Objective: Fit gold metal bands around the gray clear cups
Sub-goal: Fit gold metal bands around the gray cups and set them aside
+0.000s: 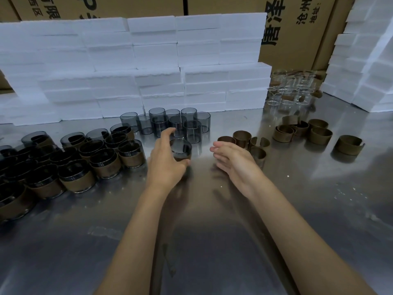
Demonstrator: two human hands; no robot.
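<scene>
A gray cup (181, 148) is gripped by the left hand (168, 160), fingers curled over its far rim and thumb wrapped at its base, the cup upright on the steel table (212, 241). The right hand (232, 160) is held just beside it, fingers straight and relaxed, nothing grasped. Bare gray cups (176, 122) are clustered right behind the held one. Gold bands (242, 138) are seen just beyond the right hand, more bands (319, 133) scattered farther right. Banded cups (76, 165) are massed on the left. Foam blocks (138, 67) are stacked along the back, clear glasses (291, 90) at far right.
</scene>
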